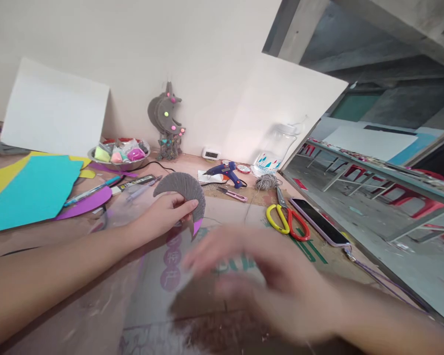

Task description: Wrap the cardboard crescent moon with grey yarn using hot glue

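Note:
A crescent moon shape [181, 185] wound closely with grey yarn is pinched in my left hand [170, 209], between thumb and fingers. Its lower tip [197, 226] shows bare purple. My right hand [266, 276] is in front and to the right, smeared by motion above the table; whether its fingers hold anything cannot be made out. A ball of grey yarn [267, 182] lies farther back, with a thin strand trailing from it toward my right hand. Scissors [288, 222] with one yellow and one red handle lie right of that strand.
A blue glue gun [225, 172], pink thread snips [232, 194] and a clear jar [274, 153] stand or lie at the back. A phone [320, 222] lies near the right edge. Coloured sheets [33, 190], a metal bowl [118, 164] and a decorated grey moon [163, 113] are to the left.

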`<state>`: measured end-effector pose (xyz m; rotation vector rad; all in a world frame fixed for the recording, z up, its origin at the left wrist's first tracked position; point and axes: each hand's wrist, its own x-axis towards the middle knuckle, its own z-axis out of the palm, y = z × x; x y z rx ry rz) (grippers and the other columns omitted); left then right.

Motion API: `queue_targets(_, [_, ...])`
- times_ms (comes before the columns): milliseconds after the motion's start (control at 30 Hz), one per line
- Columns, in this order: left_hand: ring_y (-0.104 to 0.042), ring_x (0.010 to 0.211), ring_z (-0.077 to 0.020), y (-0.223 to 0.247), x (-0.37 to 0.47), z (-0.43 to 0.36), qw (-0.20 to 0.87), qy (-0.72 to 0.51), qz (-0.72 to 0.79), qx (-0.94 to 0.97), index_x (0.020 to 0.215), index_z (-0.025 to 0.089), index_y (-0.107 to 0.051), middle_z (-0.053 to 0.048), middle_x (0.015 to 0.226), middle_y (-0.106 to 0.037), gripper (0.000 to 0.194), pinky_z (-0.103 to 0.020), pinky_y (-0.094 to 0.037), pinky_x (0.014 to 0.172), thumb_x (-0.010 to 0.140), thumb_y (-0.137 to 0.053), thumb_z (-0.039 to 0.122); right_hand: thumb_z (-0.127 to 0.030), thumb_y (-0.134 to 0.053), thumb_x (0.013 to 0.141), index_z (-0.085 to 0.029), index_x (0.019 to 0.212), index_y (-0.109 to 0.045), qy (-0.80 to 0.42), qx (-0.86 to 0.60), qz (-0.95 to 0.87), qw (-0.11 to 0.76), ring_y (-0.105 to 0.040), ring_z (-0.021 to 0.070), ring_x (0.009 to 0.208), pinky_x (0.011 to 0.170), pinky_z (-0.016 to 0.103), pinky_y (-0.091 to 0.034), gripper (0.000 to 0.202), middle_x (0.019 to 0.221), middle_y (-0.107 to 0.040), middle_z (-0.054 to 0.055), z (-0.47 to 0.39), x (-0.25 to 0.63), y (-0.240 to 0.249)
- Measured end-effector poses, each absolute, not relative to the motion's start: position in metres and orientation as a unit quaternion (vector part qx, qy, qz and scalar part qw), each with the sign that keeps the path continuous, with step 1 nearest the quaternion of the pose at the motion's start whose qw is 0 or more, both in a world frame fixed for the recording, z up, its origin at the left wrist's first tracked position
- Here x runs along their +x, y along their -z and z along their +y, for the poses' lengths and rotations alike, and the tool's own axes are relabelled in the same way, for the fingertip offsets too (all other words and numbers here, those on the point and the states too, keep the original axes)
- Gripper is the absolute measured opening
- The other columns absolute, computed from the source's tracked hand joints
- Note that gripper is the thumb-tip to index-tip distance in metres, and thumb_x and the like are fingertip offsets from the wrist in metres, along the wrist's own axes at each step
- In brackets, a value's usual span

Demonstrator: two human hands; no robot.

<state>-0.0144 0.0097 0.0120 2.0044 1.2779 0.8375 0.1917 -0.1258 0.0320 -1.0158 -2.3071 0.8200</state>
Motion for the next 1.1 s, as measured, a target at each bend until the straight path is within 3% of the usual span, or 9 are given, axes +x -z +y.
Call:
queue_targets(100, [-0.056, 0.062, -0.0151, -0.014, -0.015, 0.009, 0.303, -0.320, 0.478, 0.760, 0.057, 0.017, -0.057, -0.001, 0.060, -0.059, 0.047, -0.024, -0.040, 0.057, 0.083, -0.042, 0.053, -0.040, -0.051, 0.086, -0.021, 0.077, -0.055, -0.274, -0.421, -0.785, 0.362, -0.055, 0.0126, 0.067, 0.064, 0.027, -0.046, 0.021, 0.073, -0.057, 0.001, -0.059, 0.183, -0.048])
queue_targets(200, [-0.056, 0.060, -0.0151, -0.016, -0.015, 0.009, 0.302, -0.328, 0.489, 0.750, 0.056, 0.017, -0.057, -0.001, 0.058, -0.059, 0.047, -0.025, -0.039, 0.055, 0.083, -0.042, 0.053, -0.040, -0.049, 0.087, -0.019, 0.078, -0.051, -0.285, -0.458, -0.758, 0.366, -0.043, 0.0084, 0.051, 0.049, 0.022, -0.037, 0.022, 0.063, -0.049, -0.003, -0.022, 0.179, -0.040])
queue_targets(367, [-0.054, 0.058, -0.0144, -0.016, -0.014, 0.008, 0.306, -0.330, 0.502, 0.738, 0.057, 0.017, -0.057, -0.002, 0.057, -0.058, 0.047, -0.024, -0.038, 0.052, 0.083, -0.042, 0.052, -0.041, -0.054, 0.084, -0.020, 0.103, -0.058, -0.211, -0.490, -0.785, 0.316, -0.044, 0.0088, 0.057, 0.055, 0.024, -0.038, 0.028, 0.093, -0.063, 0.003, -0.017, 0.183, -0.012])
queue_targets(500, [-0.052, 0.055, -0.0135, -0.015, -0.015, 0.009, 0.308, -0.326, 0.485, 0.750, 0.058, 0.016, -0.061, -0.002, 0.054, -0.057, 0.050, -0.024, -0.038, 0.051, 0.083, -0.041, 0.055, -0.040, -0.054, 0.084, -0.019, 0.094, -0.062, -0.163, -0.472, -0.812, 0.301, -0.048, 0.0111, 0.063, 0.060, 0.026, -0.039, 0.025, 0.088, -0.065, 0.003, -0.014, 0.181, -0.007])
queue_targets(767, [-0.052, 0.054, -0.0135, -0.013, -0.016, 0.008, 0.317, -0.328, 0.490, 0.743, 0.057, 0.016, -0.061, -0.001, 0.053, -0.055, 0.052, -0.024, -0.038, 0.051, 0.081, -0.041, 0.058, -0.031, -0.048, 0.087, -0.018, 0.080, -0.057, -0.246, -0.477, -0.786, 0.306, -0.050, 0.0118, 0.063, 0.058, 0.024, -0.040, 0.017, 0.072, -0.060, 0.001, -0.010, 0.180, -0.004])
queue_targets(1100, [-0.055, 0.062, -0.0153, -0.014, -0.015, 0.009, 0.288, -0.314, 0.498, 0.755, 0.057, 0.016, -0.061, -0.002, 0.058, -0.056, 0.047, -0.024, -0.039, 0.056, 0.081, -0.042, 0.053, -0.034, -0.041, 0.091, -0.018, 0.082, -0.058, -0.255, -0.467, -0.785, 0.317, -0.054, 0.0127, 0.068, 0.063, 0.025, -0.042, 0.025, 0.075, -0.061, 0.001, -0.009, 0.180, -0.009])
